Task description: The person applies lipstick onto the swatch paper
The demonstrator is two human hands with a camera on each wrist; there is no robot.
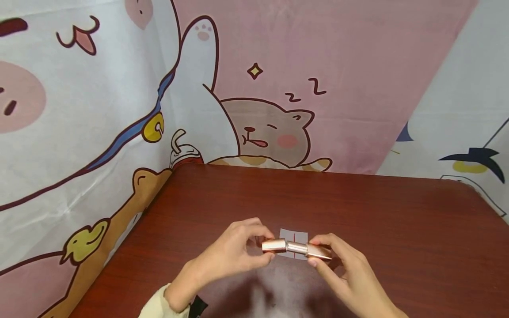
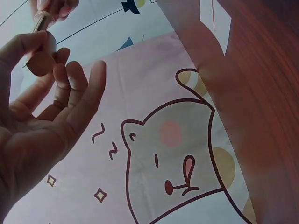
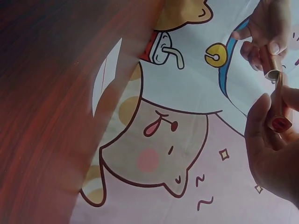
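Above the table, two parts of a rose-gold lipstick are held end to end. My left hand (image 1: pixel 234 247) pinches the lipstick cap (image 1: pixel 274 245) between thumb and fingers. The right hand (image 1: pixel 346 267) grips the lipstick base (image 1: pixel 320 251), whose slimmer shiny inner tube (image 1: pixel 297 248) points left at the cap. In the right wrist view the cap's hollow mouth (image 3: pixel 272 73) shows beside the tube's tip; I cannot tell whether they touch. The lipstick colour itself is not visible. Beneath the hands lies a small white paper (image 1: pixel 284 234) with a red line, partly covered.
A dark reddish-brown wooden table (image 1: pixel 222 198) stretches under both hands. Behind it and along its left side hangs a cloth (image 1: pixel 338 53) printed with cartoon animals. A greyish, blurry patch (image 1: pixel 274 291) shows at the near edge, by a small black item (image 1: pixel 197 306) at the left sleeve.
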